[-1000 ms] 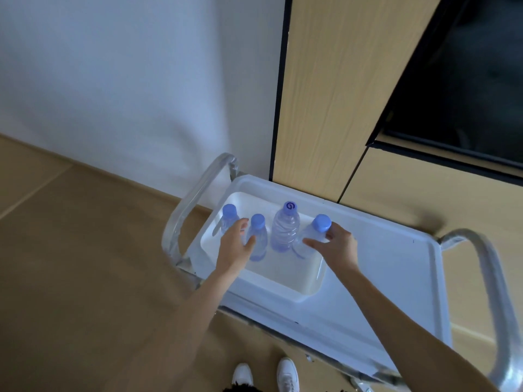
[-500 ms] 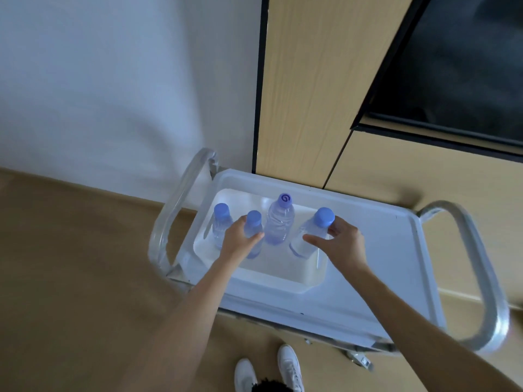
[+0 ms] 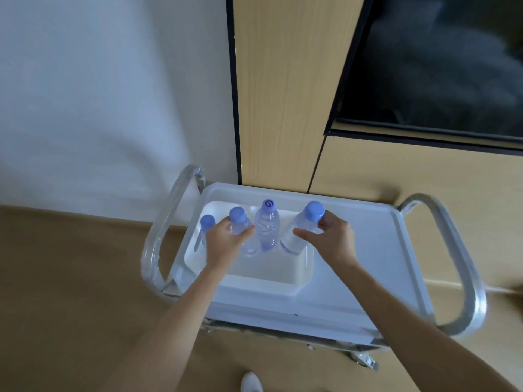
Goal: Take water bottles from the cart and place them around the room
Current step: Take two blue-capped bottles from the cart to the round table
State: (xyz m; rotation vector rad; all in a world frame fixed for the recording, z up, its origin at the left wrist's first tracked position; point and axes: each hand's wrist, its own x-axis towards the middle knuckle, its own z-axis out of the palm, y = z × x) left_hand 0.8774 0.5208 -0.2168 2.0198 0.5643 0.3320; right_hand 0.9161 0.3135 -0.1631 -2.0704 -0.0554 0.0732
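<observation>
Obscured items: bottles, shoe, cart base.
Leftmost blue-capped clear plastic bottle (image 3: 206,230) partly behind left hand (image 3: 225,244); white shoe (image 3: 251,382) cropped by bottom edge; white cart (image 3: 368,264) wheels blurred.

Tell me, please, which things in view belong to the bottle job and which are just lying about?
Job: four water bottles in the white tub on the cart; left hand and right hand each grip one.

Lying about: dark screen, wood panelling, white shoe.
</observation>
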